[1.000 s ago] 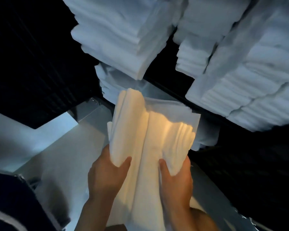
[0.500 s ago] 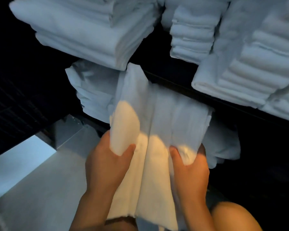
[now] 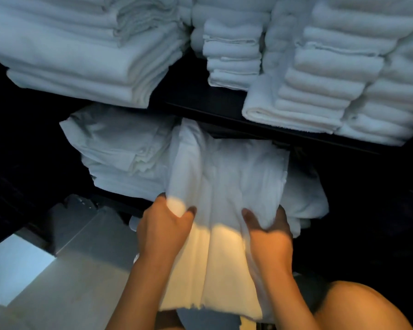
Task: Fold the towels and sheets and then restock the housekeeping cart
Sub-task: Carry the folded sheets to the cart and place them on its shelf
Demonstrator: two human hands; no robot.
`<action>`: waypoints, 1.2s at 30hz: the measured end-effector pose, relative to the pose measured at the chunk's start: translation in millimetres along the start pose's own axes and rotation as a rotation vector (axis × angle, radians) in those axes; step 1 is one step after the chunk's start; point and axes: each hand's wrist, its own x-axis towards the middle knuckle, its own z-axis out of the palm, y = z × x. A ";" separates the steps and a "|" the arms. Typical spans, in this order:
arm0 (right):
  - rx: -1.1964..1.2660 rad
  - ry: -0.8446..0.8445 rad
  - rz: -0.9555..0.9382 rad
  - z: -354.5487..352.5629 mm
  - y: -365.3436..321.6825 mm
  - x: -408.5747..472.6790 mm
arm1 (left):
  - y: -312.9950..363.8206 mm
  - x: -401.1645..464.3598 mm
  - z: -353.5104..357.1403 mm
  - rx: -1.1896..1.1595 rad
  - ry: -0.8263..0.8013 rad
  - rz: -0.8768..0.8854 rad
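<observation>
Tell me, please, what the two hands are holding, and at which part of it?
Both hold one folded white sheet: the left hand grips its left edge, the right hand its right edge, thumbs on top.

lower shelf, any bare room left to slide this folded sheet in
Bare room on the lower shelf lies only right of the folded sheet that both hands hold, though it is dark there. To the left, the stack of sheets crowds against it. The upper shelf is packed with towel stacks.
</observation>
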 end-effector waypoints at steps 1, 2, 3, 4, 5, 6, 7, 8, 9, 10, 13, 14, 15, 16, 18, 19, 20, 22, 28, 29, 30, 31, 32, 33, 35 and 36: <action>-0.012 0.013 -0.026 -3.8 -3.5 1.0 | 3.4 -0.9 -3.1 -0.001 0.004 0.009; -0.025 0.031 -0.052 -8.1 -9.6 4.3 | 10.0 -0.4 -6.5 -0.001 0.006 0.020; -0.028 0.052 -0.075 -13.0 -15.6 10.3 | 18.1 1.9 -8.9 -0.001 0.002 0.035; -0.036 0.077 -0.092 -17.0 -21.3 18.8 | 28.0 6.8 -9.9 0.004 -0.001 0.058; -0.059 0.110 -0.103 -20.2 -28.2 29.5 | 39.7 14.3 -9.2 0.007 0.001 0.095; -0.100 0.140 -0.107 -22.6 -35.3 41.7 | 52.1 23.2 -6.0 0.005 0.002 0.132; -0.145 0.160 -0.100 -23.9 -42.3 55.4 | 64.4 33.6 0.6 0.003 -0.006 0.161; -0.194 0.162 -0.084 -23.8 -48.1 69.2 | 75.5 43.7 9.9 0.014 -0.031 0.177; -0.248 0.142 -0.063 -23.0 -51.6 82.0 | 84.5 51.6 21.5 0.039 -0.065 0.179; -0.296 0.103 -0.040 -21.7 -52.1 92.7 | 90.4 56.8 34.4 0.061 -0.095 0.174; -0.332 0.000 0.046 -16.7 -41.5 111.5 | 89.0 65.6 62.7 0.102 -0.103 0.153; -0.309 -0.008 0.059 -16.1 -37.4 113.3 | 85.8 68.8 65.7 0.101 -0.094 0.144; -0.278 -0.006 0.057 -15.1 -33.7 112.8 | 80.9 72.9 66.2 0.090 -0.087 0.136; -0.244 0.008 0.054 -15.8 -29.9 112.3 | 77.8 76.7 67.4 0.087 -0.086 0.134; -0.187 0.021 0.066 -19.5 -25.1 107.5 | 72.8 77.2 68.0 0.095 -0.073 0.132; -0.166 0.005 0.075 -22.1 -23.7 104.0 | 70.4 75.0 69.2 0.091 -0.058 0.135; -0.153 -0.025 0.088 -25.0 -21.6 99.7 | 67.6 72.3 71.0 0.087 -0.041 0.142; -0.142 -0.073 0.132 -31.2 -13.3 89.2 | 64.1 69.3 73.2 0.080 -0.016 0.150; -0.204 -0.091 0.281 -34.3 16.3 61.3 | 54.5 78.4 71.7 0.000 -0.080 0.107; -0.225 -0.075 0.272 -32.8 16.2 60.1 | 50.2 79.0 69.4 -0.027 -0.104 0.095; -0.245 -0.062 0.262 -31.1 15.3 58.6 | 43.9 79.3 66.0 -0.056 -0.132 0.084; -0.267 -0.052 0.252 -29.2 14.7 56.7 | 34.6 78.9 62.0 -0.082 -0.167 0.072; -0.287 -0.044 0.241 -27.4 14.5 55.1 | 23.2 77.4 58.5 -0.103 -0.200 0.060; -0.304 -0.038 0.232 -25.8 15.0 53.5 | 9.0 74.1 56.1 -0.120 -0.229 0.050; -0.327 -0.026 0.215 -22.9 15.9 51.0 | -21.0 63.8 54.1 -0.170 -0.281 0.039; -0.337 -0.020 0.210 -21.8 16.2 50.1 | -33.2 59.3 54.2 -0.203 -0.311 0.033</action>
